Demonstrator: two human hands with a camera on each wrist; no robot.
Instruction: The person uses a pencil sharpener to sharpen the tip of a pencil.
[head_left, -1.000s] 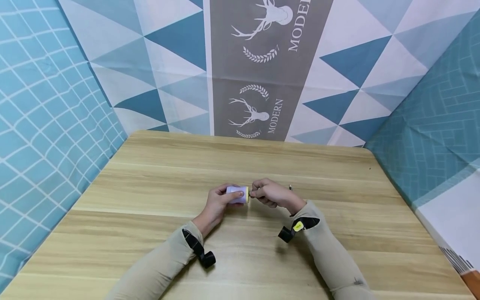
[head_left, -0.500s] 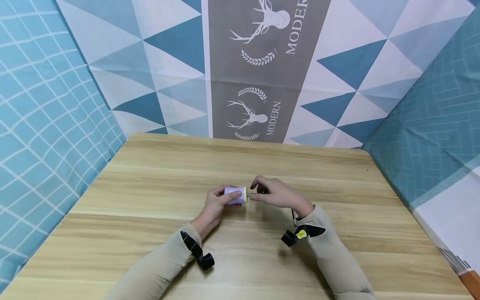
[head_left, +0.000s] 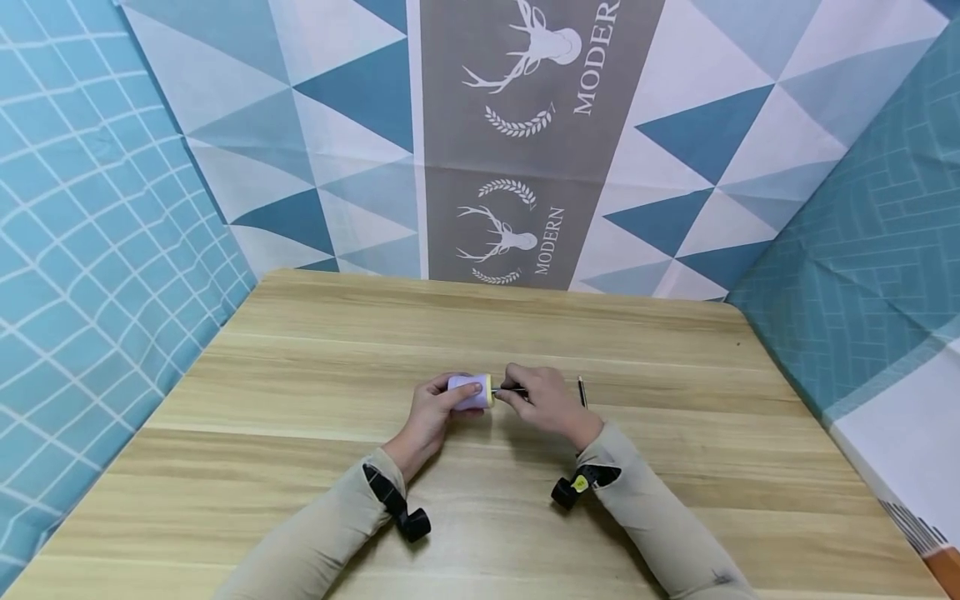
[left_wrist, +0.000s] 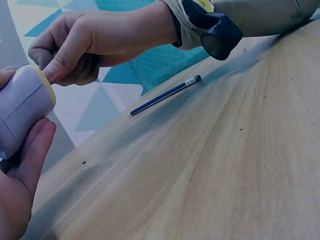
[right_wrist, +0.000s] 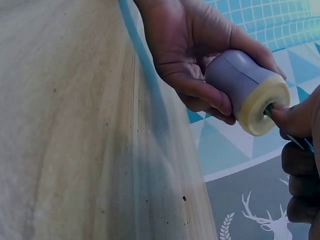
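A lilac, barrel-shaped pencil sharpener (head_left: 467, 392) with a pale yellow end lies on its side in my left hand (head_left: 429, 418), gripped between thumb and fingers. Its yellow end faces right, with a round hole in the middle, as the right wrist view shows. My right hand (head_left: 551, 404) pinches a dark pencil (head_left: 513, 389) between thumb and forefinger, its front end inside that hole. The other right fingers are curled under. Only short stretches of this pencil show; the right hand hides the rest.
A second pencil (left_wrist: 165, 96), dark blue with a dark rounded end, lies on the wooden table (head_left: 315, 358) beyond the right wrist. Small dark specks dot the tabletop. Patterned cloth (head_left: 360, 192) hangs behind the table and along both sides.
The right hand drew back and loosened its fingers along the pencil half a second ago; now it pinches again, turned differently. The pencil on the table shows more. The left hand holds still.
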